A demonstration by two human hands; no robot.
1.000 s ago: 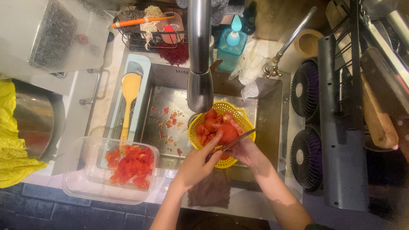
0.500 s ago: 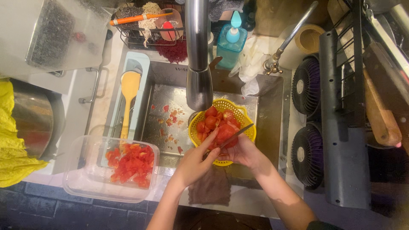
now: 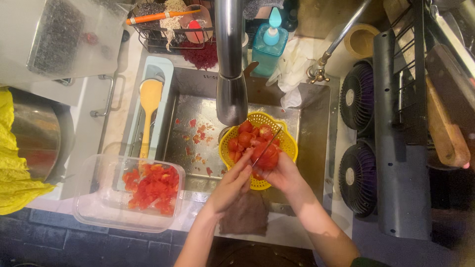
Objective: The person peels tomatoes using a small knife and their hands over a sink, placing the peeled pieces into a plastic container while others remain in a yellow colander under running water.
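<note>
Looking down into a steel sink (image 3: 316, 123), both hands meet over a yellow colander (image 3: 289, 143) that sits in the basin, right of centre. The colander holds red tomato pieces (image 3: 247, 138); its near rim is hidden under the hands. The right hand (image 3: 287, 175) cups a whole-looking tomato (image 3: 268, 159) from below, its grip closed around the fruit. The left hand (image 3: 232, 183) comes in from the near left, fingers curled; a thin dark knife blade (image 3: 267, 146) runs slantwise from that hand up across the tomato toward the far right. The handle is covered by the fingers, so the left grip reads as closed on the knife, though where palm meets handle cannot be made out.

A broad steel faucet (image 3: 230, 64) rises at centre and blocks the far-left edge of the colander. Red scraps lie scattered on the sink floor to the left. A dark cloth (image 3: 245, 215) lies on the near sink edge, partly under the left forearm.

On the tabletop to the near left stands a clear plastic container (image 3: 99, 207) with chopped tomato (image 3: 151, 188) inside. Beyond it, a wooden spatula (image 3: 148, 109) rests in a pale tray. A blue soap bottle (image 3: 269, 42) stands at the far side. A yellow cloth (image 3: 12, 173) is cut off by the left edge.
</note>
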